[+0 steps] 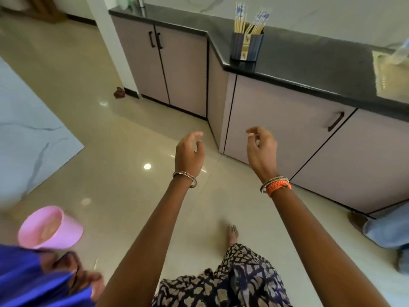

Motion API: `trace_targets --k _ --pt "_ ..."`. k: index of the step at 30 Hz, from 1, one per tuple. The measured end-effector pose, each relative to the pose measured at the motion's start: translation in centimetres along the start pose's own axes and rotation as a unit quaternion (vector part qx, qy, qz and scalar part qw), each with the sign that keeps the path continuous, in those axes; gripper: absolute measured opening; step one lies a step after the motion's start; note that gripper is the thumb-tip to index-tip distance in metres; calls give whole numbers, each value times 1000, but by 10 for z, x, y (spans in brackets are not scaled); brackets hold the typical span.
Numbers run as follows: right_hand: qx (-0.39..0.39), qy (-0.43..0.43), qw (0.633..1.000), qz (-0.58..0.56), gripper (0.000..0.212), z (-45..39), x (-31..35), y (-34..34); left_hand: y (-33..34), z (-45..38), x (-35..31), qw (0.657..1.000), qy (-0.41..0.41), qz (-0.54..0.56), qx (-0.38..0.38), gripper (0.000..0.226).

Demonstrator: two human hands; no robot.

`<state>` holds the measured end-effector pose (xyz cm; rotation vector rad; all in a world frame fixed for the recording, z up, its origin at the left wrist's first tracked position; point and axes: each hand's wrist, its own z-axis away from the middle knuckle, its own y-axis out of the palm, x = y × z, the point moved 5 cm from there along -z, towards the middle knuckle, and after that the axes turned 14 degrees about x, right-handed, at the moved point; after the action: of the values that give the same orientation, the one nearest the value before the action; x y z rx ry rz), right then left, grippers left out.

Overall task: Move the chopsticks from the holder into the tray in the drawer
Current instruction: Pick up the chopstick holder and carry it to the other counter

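— Still nothing moved? Where are the chopsticks (250, 22)?
— Standing upright in the dark holder (246, 46), on the black countertop (309, 63) near its corner. Well apart from either hand.
— And the hands?
— Left hand (189, 152) and right hand (261, 149) both raised over the floor, fingers loosely curled, pinching nothing.
— Step in hand?
— Probably the approach. No open drawer or tray in view.
— Next?
— Likely closing on the counter, reaching up, gathering the sticks as a bundle.
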<state>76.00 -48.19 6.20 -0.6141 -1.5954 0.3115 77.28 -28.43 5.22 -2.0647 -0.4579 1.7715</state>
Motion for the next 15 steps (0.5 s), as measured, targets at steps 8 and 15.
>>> trace_targets --k 8,15 --pt "-66 -31 990 -123 27 -170 -21 -45 54 -178 -23 999 40 29 -1 29" --pt "-62 -21 984 -168 23 -298 -56 -66 103 -300 -26 997 27 75 -20 26"
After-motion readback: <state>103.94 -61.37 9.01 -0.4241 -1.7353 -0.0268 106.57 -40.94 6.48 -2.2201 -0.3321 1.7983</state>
